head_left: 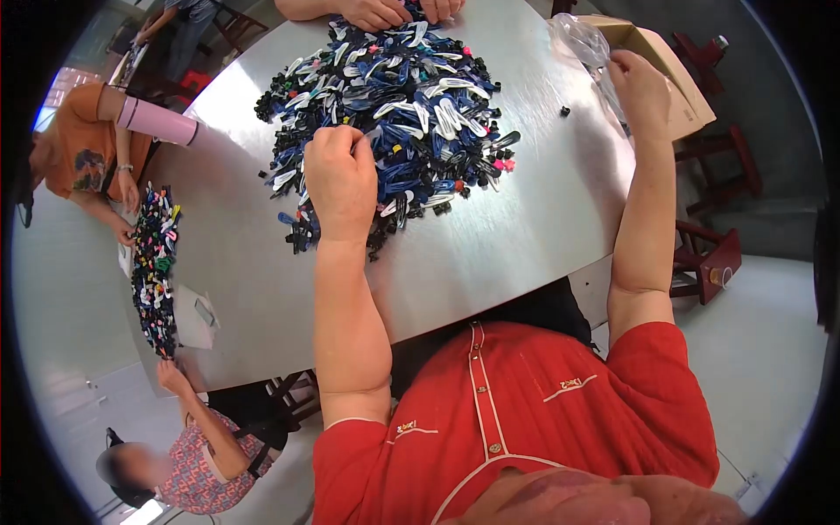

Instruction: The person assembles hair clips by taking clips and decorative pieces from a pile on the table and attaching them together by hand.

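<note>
A large heap of hair clips covers the middle of the metal table, with white, navy and black snap clips and small dark claw clips mixed together. Over its near left edge is my left hand, fingers curled in and closed; whatever they may hold is hidden beneath them. Out to the right, my right hand is closed on the edge of a clear plastic bag at the cardboard box. The bag hangs partly along the box's near side, and my forearm hides some of it.
One small black clip lies apart on the metal table. Across from me, another person's hands touch the heap. At left, two people sit by a second pile of clips, near a pink cylinder. Red stools stand right.
</note>
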`<state>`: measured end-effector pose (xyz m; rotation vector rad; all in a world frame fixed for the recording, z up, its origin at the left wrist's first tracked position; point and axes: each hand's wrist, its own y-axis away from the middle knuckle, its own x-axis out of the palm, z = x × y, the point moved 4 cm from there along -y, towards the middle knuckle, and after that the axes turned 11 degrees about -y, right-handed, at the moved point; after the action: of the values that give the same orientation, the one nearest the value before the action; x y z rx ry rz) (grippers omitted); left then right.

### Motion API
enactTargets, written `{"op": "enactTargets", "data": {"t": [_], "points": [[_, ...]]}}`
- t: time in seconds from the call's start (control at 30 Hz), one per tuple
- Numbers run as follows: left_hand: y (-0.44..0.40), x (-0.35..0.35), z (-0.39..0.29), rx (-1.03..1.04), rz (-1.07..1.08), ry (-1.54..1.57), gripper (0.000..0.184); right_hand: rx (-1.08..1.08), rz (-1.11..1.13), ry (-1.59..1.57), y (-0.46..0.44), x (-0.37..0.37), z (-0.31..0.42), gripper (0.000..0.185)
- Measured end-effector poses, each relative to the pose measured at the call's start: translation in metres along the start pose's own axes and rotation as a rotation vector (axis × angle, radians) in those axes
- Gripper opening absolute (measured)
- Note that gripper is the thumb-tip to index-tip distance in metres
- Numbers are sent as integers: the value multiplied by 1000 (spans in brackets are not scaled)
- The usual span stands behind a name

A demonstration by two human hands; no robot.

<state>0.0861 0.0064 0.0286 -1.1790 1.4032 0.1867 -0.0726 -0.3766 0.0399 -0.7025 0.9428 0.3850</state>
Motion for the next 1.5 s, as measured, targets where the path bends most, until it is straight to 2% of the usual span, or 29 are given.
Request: {"op": "enactTargets", "data": {"t": [0.07,0.13,0.17,0.2,0.3,0.4,0.43,0.6,0.67,0.7,0.73,0.83,0.87,0.93,1.0,1.07,1.13,1.17,1.2,1.27,1.33,1.4,1.5], "points": [[0,-4,-5,-30,-33,54,8,-321,-28,-532,14,11,39,18],[1,-3,-10,-169,11,348,13,-525,229,-639,39,26,85,17],[1,1,-12,-147,34,365,17,-581,287,-652,54,33,106,20],[2,0,-18,-79,0,339,20,-639,346,-664,69,41,124,23],[6,3,-35,58,9,174,28,-910,307,-581,93,48,154,32],[8,6,-37,87,57,100,30,-870,341,-621,93,55,147,29],[8,5,-37,55,69,119,30,-863,328,-639,89,58,145,24],[8,5,-31,-16,86,221,23,-722,355,-786,84,59,133,19],[7,5,-29,-35,107,288,19,-495,433,-974,77,55,131,21],[7,2,-28,-3,63,280,15,-420,423,-931,74,45,128,22],[6,2,-30,32,20,286,11,-433,378,-872,67,37,123,21],[7,-1,-36,-18,67,350,4,-545,40,-600,48,3,100,17],[7,-5,-39,-43,68,352,5,-537,27,-579,42,-4,89,17],[6,-4,-43,-72,96,377,7,-337,-179,-117,27,-18,57,18],[9,-1,-40,-139,124,496,8,-129,-152,145,13,-21,23,19],[10,3,-37,-131,109,538,9,-54,-151,113,9,-22,6,20],[10,4,-36,-146,141,548,10,-169,-188,-68,10,-19,19,24],[11,4,-35,-178,163,564,11,-309,-165,-256,13,-13,31,25],[11,5,-36,-208,188,588,11,-317,-159,-271,18,-5,41,25],[12,5,-38,-209,173,652,14,-562,164,-857,44,8,89,23],[12,2,-42,-242,239,677,15,-583,407,-966,75,10,130,21],[14,1,-46,-230,242,685,15,-700,482,-914,95,17,149,21],[16,6,-50,-201,259,729,15,-757,497,-935,104,28,151,20]]}}
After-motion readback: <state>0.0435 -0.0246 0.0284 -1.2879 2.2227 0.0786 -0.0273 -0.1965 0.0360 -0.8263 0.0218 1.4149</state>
